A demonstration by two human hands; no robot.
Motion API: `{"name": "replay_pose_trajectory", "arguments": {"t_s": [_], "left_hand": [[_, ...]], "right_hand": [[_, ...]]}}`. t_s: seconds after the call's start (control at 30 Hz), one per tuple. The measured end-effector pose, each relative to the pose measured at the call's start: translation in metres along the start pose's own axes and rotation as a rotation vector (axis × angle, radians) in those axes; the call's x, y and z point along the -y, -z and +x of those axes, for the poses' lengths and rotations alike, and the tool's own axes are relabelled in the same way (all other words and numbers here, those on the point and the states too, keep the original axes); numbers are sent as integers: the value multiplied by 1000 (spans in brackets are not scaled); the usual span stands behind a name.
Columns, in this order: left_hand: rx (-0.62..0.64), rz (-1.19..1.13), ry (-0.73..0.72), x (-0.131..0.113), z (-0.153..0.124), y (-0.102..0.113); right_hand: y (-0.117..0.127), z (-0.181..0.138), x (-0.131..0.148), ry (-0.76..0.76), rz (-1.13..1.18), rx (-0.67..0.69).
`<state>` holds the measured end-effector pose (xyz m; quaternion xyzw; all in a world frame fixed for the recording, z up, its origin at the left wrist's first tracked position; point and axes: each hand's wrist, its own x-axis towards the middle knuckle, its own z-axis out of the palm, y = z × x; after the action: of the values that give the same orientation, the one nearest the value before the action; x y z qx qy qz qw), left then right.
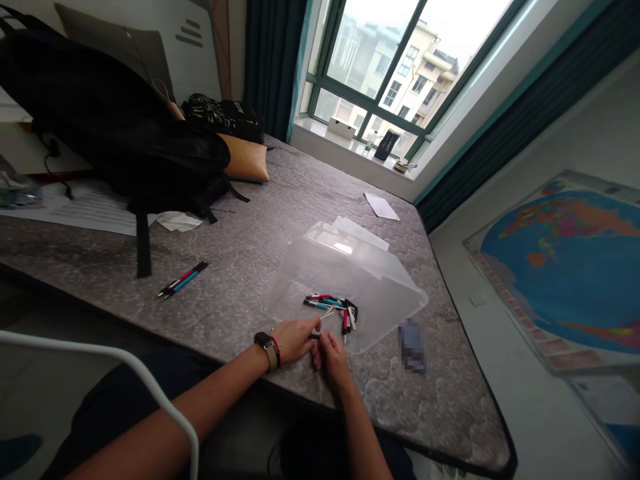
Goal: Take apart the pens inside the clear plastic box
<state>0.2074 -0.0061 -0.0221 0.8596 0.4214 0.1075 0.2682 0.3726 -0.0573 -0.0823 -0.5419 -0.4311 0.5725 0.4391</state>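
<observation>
My left hand [296, 339], with a watch on its wrist, is closed in a pinch at the near edge of the mattress. My right hand [334, 359] meets it, its fingers also closed. Between the fingertips of both hands shows a small black pen part [315, 336]; most of it is hidden. Just beyond the hands, a clear plastic box [385, 293] holds a loose pile of pen parts [327, 302] in red, teal, black and white. Two pens [184, 279], one red and one teal, lie side by side to the left.
A black backpack [110, 120] fills the back left, by a tan pouch [249, 159]. White paper [381, 206] lies beyond the box, and a blurred dark object [413, 347] lies right of it. A white curved bar [125, 357] crosses the lower left.
</observation>
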Motion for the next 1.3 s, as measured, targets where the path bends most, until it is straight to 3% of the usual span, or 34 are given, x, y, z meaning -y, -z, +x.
{"name": "replay_pose_trajectory", "arguments": {"t_s": [0.3, 0.43, 0.87, 1.07, 1.3], "left_hand": [[24, -76, -1, 14, 11, 11], [55, -113, -65, 12, 14, 11], [48, -37, -77, 12, 11, 8], [42, -10, -101, 12, 11, 9], [-10, -47, -51, 10, 11, 13]], "right_hand": [[11, 9, 14, -204, 155, 176], [15, 9, 18, -179, 130, 146], [13, 3, 13, -45, 36, 70], [11, 4, 14, -133, 76, 76], [15, 4, 19, -35, 105, -67]]}}
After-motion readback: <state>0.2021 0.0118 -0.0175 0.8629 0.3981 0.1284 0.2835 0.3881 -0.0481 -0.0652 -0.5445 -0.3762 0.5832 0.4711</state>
